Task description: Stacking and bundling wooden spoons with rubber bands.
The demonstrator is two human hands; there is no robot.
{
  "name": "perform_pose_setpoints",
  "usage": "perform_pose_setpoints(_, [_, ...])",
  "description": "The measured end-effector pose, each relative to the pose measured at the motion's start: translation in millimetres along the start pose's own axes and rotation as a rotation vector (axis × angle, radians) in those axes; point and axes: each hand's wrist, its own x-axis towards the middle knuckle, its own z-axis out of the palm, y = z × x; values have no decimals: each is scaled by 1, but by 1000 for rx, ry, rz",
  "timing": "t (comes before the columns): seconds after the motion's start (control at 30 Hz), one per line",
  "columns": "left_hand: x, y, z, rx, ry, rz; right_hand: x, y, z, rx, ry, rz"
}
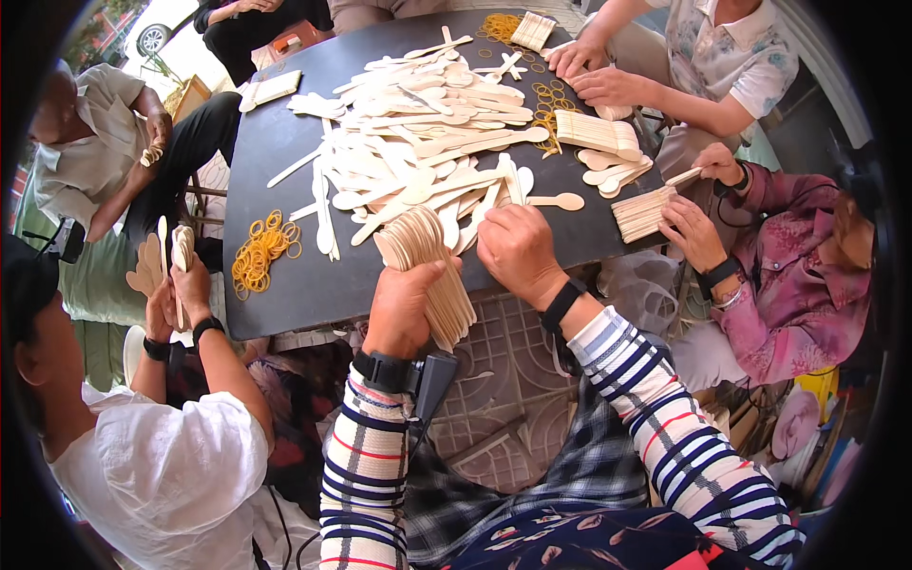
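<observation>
My left hand [397,304] is wrapped round a thick bundle of flat wooden spoons [446,299], held upright near the table's front edge with their rounded ends up. Just right of it, my right hand [521,249] is at the near edge of a large loose heap of wooden spoons [427,123]. Its fingers are curled in, and their tips are mostly hidden. A spoon handle [514,180] runs down behind its knuckles; whether the hand grips it is unclear. Another spoon [560,201] lies flat just beyond this hand.
The heap lies on a dark table [332,285]. Yellow rubber bands [264,252] lie at its left, more [549,109] at the far right. Neat spoon stacks [598,135] lie at the right. Co-workers sit around; one person at left [180,275] and one at right [693,228] handle spoons.
</observation>
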Motion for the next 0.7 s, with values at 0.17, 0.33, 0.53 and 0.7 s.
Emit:
perform_pose_setpoints(0.17, [-7,7,-3,-4,30,25,20,9,-18,-2,221,25])
perform_pose_setpoints(0.33, [-4,5,2,-35,-1,92,24,47,-67,362,469,650])
perform_pose_setpoints(0.53, [-10,12,0,-83,-19,118,20,61,-92,1045,452,954])
perform_pose_setpoints(0.7, [-10,16,-5,-50,-94,91,21,52,-101,1021,249,947])
